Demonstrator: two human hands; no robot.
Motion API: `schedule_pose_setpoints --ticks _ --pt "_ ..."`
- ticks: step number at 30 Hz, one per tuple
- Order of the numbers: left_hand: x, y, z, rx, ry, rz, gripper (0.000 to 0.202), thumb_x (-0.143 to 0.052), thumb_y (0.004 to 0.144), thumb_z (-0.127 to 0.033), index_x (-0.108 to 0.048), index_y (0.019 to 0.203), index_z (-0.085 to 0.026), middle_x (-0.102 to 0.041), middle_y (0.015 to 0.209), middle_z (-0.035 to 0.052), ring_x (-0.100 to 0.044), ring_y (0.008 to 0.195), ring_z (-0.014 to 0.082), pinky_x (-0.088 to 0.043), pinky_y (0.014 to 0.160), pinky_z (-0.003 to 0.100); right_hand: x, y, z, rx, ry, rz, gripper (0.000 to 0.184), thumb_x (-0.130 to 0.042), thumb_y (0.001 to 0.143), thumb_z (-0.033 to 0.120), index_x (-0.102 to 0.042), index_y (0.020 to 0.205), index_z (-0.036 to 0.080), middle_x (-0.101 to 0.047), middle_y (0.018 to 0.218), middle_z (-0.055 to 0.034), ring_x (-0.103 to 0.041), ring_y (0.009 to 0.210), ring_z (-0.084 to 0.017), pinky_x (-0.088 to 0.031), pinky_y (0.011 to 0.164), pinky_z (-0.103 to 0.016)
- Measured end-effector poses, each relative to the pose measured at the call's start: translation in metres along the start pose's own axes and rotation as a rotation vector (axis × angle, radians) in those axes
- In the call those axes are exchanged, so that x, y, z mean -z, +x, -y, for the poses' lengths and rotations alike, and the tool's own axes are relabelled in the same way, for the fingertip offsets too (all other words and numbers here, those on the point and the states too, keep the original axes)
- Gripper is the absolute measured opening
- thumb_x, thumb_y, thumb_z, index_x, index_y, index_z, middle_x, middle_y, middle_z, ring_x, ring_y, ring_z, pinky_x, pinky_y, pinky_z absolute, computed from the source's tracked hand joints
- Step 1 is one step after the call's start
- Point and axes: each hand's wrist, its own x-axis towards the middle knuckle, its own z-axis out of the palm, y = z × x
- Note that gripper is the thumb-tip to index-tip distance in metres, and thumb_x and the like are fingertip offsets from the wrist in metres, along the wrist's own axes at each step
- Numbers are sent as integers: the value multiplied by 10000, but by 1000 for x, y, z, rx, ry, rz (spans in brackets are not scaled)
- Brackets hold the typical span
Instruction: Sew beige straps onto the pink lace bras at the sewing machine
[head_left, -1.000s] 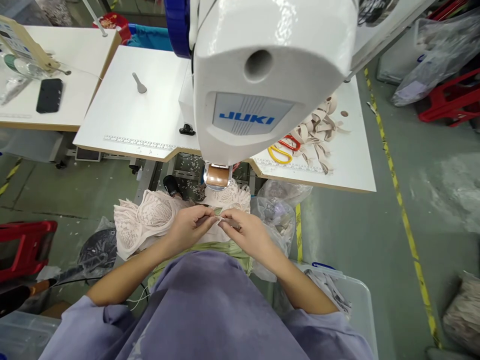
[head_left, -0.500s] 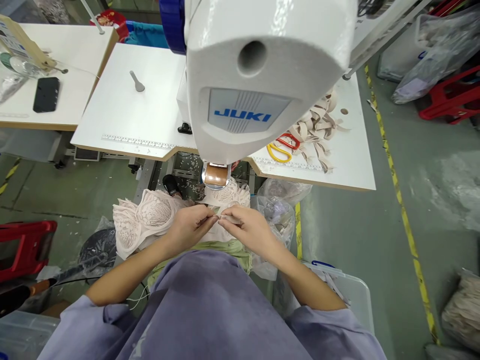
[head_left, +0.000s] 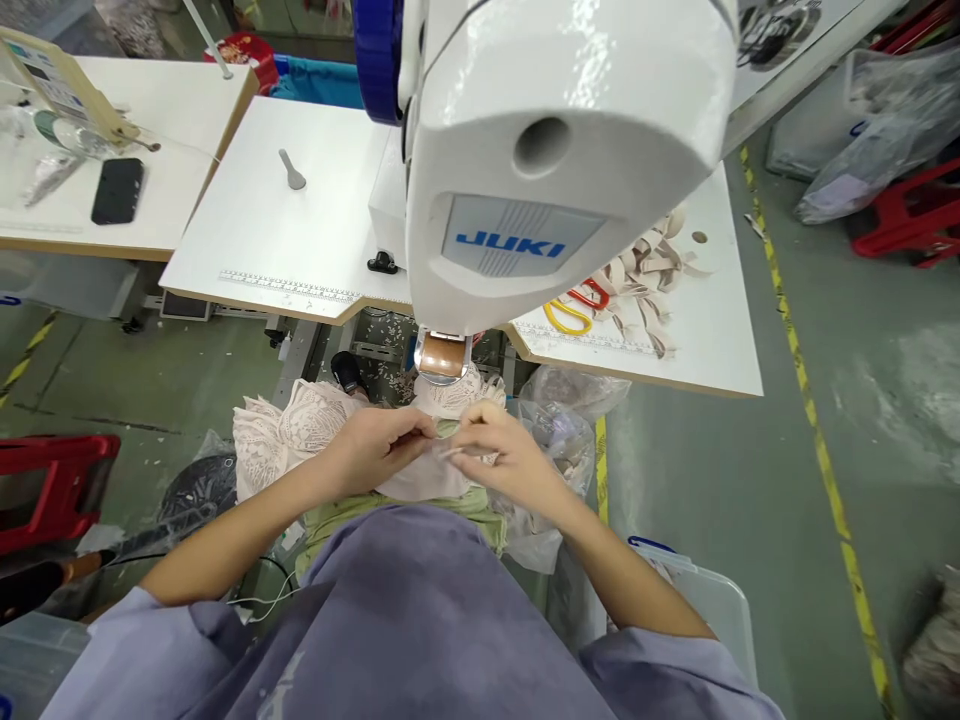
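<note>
A pale pink lace bra (head_left: 311, 420) lies over my lap, on green cloth (head_left: 341, 515), with its cup at the left. My left hand (head_left: 382, 447) pinches the edge of the bra's smooth, thin panel (head_left: 427, 475). Close beside it, my right hand (head_left: 510, 455) has thumb and fingertips closed on the same edge, with its other fingers loosely bent. Just beyond both hands is the white JUKI sewing machine head (head_left: 510, 245), and more pink lace (head_left: 450, 395) lies under its tan-and-metal lower end (head_left: 442, 357).
Yellow- and red-handled scissors (head_left: 568, 318) and a heap of beige strips (head_left: 649, 275) lie on the white table (head_left: 712, 330) at right. Plastic bags (head_left: 559, 435) hang below it. A black phone (head_left: 118, 191) rests on the left table. A clear bin (head_left: 712, 600) stands at my right.
My hands have moved slightly apart, and my right fingers have lifted and opened somewhat. More of the smooth panel shows between and below them. The whole view has shifted slightly.
</note>
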Motion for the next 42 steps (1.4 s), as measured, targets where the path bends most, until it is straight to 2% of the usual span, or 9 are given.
schedule_pose_setpoints --ticks 2,5,10,15,23,26,30,35,42 --pt "-1 2 -3 -80 33 -23 123 -553 982 -213 -668 946 -191 -710 779 -13 -629 652 110 -426 585 201 -5 1 9 164 -122 110 111 -637 902 258 -738 875 220 -655 1155 -99 -616 1057 -225 -488 879 -353" --pt "-3 5 -1 -165 40 -77 105 -578 972 -188 -682 958 -186 -731 842 11 -660 741 124 -466 644 206 -11 5 14 263 -187 201 134 -569 948 212 -695 902 214 -681 982 -63 -628 914 -179 -484 776 -300" --pt "-3 2 6 -210 19 -91 118 -601 954 -164 -708 998 -187 -750 948 41 -696 859 144 -528 764 231 -18 6 11 380 -215 94 149 -527 961 187 -637 864 209 -650 792 -22 -592 754 -149 -463 694 -273" --pt "2 0 -6 -79 160 -36 121 -593 907 -125 -694 916 -190 -744 865 16 -677 784 160 -494 700 249 -30 3 9 449 -315 9 157 -508 956 159 -629 869 208 -699 832 -49 -618 778 -162 -484 714 -280" --pt "7 24 8 229 -52 148 87 -569 847 -219 -597 771 -188 -591 770 12 -535 666 151 -406 593 255 -49 10 2 111 -25 -163 126 -584 885 187 -697 842 224 -720 833 -34 -667 790 -170 -536 734 -293" --pt "-12 21 13 302 -403 -1 84 -570 864 -264 -575 823 -190 -543 773 -6 -499 662 132 -407 601 242 -50 12 8 2 154 -272 112 -635 856 185 -736 869 231 -755 913 -37 -699 862 -181 -563 814 -308" --pt "-39 15 5 290 -712 -357 132 -573 912 -307 -602 933 -180 -609 854 11 -569 757 136 -465 705 253 -45 13 18 27 186 -313 137 -641 870 178 -756 894 248 -759 937 -22 -700 881 -170 -561 840 -300" --pt "-37 12 5 99 -530 -432 151 -619 942 -314 -682 943 -176 -686 1022 72 -637 979 191 -487 878 309 -39 14 23 65 117 -283 191 -638 873 150 -766 960 260 -771 1000 -12 -709 928 -163 -552 880 -292" --pt "-29 10 18 4 -95 -378 206 -544 992 -305 -597 834 -185 -607 801 16 -568 739 142 -451 705 274 -35 10 25 -2 78 -233 172 -632 881 182 -766 966 248 -779 988 -23 -719 909 -181 -555 832 -295"
